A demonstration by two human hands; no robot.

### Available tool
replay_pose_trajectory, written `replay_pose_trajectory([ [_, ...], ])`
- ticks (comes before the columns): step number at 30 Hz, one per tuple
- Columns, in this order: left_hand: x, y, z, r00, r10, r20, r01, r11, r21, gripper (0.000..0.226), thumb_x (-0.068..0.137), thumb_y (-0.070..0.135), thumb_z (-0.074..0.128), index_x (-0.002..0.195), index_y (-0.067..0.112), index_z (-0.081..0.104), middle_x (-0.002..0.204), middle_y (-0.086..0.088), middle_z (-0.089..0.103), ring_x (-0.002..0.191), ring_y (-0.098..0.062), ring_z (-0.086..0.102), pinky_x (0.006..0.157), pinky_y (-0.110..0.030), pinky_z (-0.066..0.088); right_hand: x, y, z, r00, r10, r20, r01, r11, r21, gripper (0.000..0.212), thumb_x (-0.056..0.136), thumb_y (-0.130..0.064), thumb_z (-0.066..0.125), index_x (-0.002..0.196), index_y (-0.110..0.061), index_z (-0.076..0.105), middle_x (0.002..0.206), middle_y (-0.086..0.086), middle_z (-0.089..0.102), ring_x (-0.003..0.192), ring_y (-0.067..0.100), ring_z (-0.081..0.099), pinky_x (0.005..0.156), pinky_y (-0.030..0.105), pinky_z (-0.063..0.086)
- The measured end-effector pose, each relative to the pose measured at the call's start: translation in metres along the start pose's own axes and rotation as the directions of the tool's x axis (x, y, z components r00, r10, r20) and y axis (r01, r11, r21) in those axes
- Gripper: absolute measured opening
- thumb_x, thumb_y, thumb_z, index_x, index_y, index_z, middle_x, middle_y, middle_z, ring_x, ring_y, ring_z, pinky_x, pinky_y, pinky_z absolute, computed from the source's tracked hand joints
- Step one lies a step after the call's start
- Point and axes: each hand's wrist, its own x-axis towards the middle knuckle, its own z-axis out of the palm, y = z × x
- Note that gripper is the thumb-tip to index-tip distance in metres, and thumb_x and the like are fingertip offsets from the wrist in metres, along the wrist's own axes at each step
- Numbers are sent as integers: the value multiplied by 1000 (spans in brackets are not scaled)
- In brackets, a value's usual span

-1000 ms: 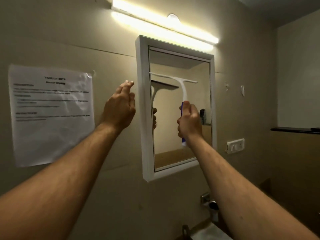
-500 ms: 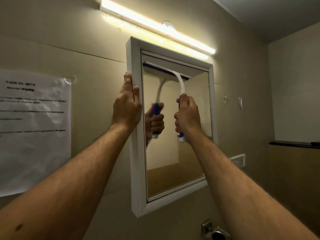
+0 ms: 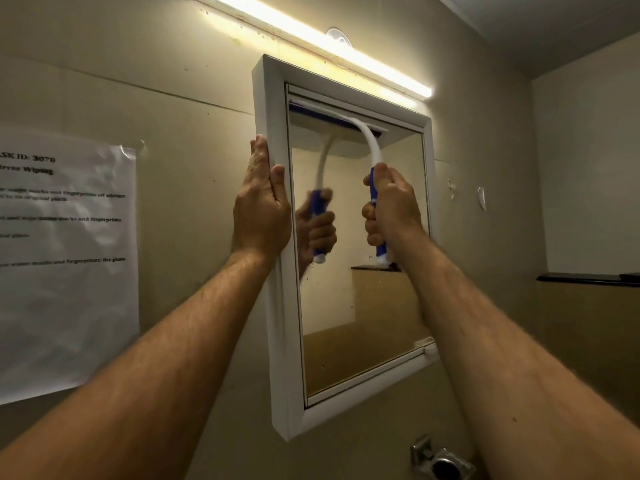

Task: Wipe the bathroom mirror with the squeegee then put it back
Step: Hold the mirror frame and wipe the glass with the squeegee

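A white-framed mirror (image 3: 363,323) hangs on the beige wall ahead of me. My right hand (image 3: 391,213) grips the blue handle of a squeegee (image 3: 367,140) whose white curved neck rises to a blade pressed along the top edge of the glass. My left hand (image 3: 263,206) lies flat against the outer left side of the mirror's frame, fingers pointing up, thumb on the frame's front. The glass reflects the squeegee and my right hand.
A lit tube light (image 3: 311,39) runs above the mirror. A printed paper sheet (image 3: 65,258) is taped to the wall at left. A dark ledge (image 3: 588,278) sticks out at right. A metal tap fitting (image 3: 440,460) sits below the mirror.
My left hand has gone from the air onto the mirror's left frame edge. My right hand has pushed the squeegee blade up from mid-glass to the top edge.
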Motion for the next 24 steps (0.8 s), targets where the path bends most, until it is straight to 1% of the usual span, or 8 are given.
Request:
replay_pose_trajectory([
  [4,-2,3,0,1000,-9,-10,9,1000,-10,50,104,30,30,151,17,18,156,1,21,141,-13,24,108,-19,23,-25,32,-8,998,64,9,-63,997,-31,32,101,-46,32,96,-20,51,59,0,41,41,10,31,38,22,28],
  [6,-3,7,-1,999,-27,-28,26,1000,-13,49,104,30,32,150,18,22,153,0,30,136,-12,34,104,-17,30,-42,47,-17,995,95,39,-94,995,-29,31,101,-45,32,94,-20,50,59,2,40,42,12,30,39,24,28],
  [8,-1,11,-5,998,-40,-56,41,999,23,45,103,29,36,146,16,32,138,-5,46,112,-8,49,85,-7,38,-49,49,-24,993,96,75,-96,995,-7,30,102,-42,34,92,-19,51,58,3,42,42,14,32,40,25,29],
  [10,6,13,-9,997,-52,-54,56,996,74,37,102,28,40,136,12,42,122,-11,50,94,-8,48,68,-6,37,-39,35,-27,997,30,77,-28,999,-23,29,102,-38,35,94,-16,52,59,3,46,42,15,38,39,26,35],
  [13,15,14,-11,995,-80,-59,85,992,92,30,99,25,44,125,9,46,117,-12,48,89,-11,49,64,-12,40,-12,4,-20,996,-33,82,32,999,18,28,102,-36,36,98,-15,54,62,2,50,43,12,41,38,25,35],
  [16,12,16,-3,993,-73,-94,83,990,110,31,100,23,42,127,8,44,116,-12,47,82,-8,46,59,-8,34,4,-5,-14,994,-3,109,-3,998,56,29,102,-38,35,100,-15,53,62,1,45,42,10,35,38,23,31],
  [19,7,18,3,986,-106,-127,116,990,80,34,101,22,40,132,9,43,116,-11,47,71,2,42,54,-1,34,-9,15,-17,994,41,102,-42,999,13,29,101,-38,34,99,-15,53,60,0,43,41,10,33,38,23,29],
  [24,5,19,4,980,-126,-153,135,990,50,34,102,23,39,131,7,46,118,-13,49,73,9,41,60,8,33,-26,32,-22,995,59,80,-57,998,-22,29,101,-38,34,95,-16,52,61,2,43,42,11,33,39,22,30],
])
